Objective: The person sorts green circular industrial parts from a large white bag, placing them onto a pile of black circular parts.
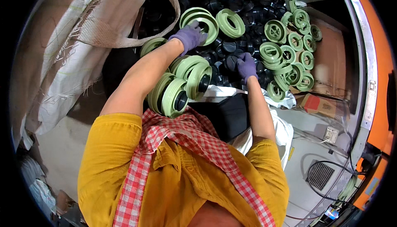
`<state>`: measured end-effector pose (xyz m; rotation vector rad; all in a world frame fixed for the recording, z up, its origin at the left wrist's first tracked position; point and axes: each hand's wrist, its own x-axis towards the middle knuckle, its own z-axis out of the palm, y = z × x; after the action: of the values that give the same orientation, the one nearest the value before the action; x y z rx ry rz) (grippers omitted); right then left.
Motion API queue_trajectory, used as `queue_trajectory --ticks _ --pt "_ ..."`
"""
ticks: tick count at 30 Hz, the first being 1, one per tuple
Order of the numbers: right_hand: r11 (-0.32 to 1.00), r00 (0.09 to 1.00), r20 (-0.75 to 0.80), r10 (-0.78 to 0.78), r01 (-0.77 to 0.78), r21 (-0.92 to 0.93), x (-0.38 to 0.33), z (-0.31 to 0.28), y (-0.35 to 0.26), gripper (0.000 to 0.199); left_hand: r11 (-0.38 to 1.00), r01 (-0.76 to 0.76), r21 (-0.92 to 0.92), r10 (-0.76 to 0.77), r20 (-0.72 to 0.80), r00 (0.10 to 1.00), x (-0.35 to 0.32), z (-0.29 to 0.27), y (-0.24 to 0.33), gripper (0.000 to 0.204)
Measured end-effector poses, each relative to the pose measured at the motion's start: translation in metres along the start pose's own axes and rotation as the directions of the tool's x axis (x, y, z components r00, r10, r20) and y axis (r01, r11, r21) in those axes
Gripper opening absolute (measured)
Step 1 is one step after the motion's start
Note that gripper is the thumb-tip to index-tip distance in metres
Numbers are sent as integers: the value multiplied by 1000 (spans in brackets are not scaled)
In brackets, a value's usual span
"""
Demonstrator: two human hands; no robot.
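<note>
My left hand (190,37), in a purple glove, has its fingers hooked over the near rim of a pale green plastic ring (212,27) in a small stack. Another green ring (230,22) lies just to its right. My right hand (247,66), gloved the same way, is closed at the side of a round black plastic cap (231,63); its fingertips are partly hidden. Nearer my body stand stacked green rings (173,99), two with black caps (180,101) in their centres. Loose black caps (256,12) fill the area between and beyond my hands.
Many smaller green rings with spokes (271,51) are heaped at the right, beside a brown cardboard sheet (333,57). A large woven sack (89,28) with a strap hangs at the left. Low on the right, a grey machine panel carries a vent (321,175) and cables.
</note>
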<state>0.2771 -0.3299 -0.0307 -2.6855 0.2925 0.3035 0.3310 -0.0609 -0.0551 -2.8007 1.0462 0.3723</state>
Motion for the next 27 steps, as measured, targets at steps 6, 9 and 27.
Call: queue_trajectory --ticks 6,9,27 --pt "856 968 -247 -41 161 491 -32 9 -10 23 977 131 -168 -136 -20 991 -53 -53 -26 58" --pt "727 954 -301 -3 209 654 -49 15 -20 24 649 65 -758 -410 -277 869 -89 -62 -31 60" --pt "162 922 -124 -366 195 967 -176 46 -102 39 601 -273 -751 -412 -584 700 -196 -68 132 84"
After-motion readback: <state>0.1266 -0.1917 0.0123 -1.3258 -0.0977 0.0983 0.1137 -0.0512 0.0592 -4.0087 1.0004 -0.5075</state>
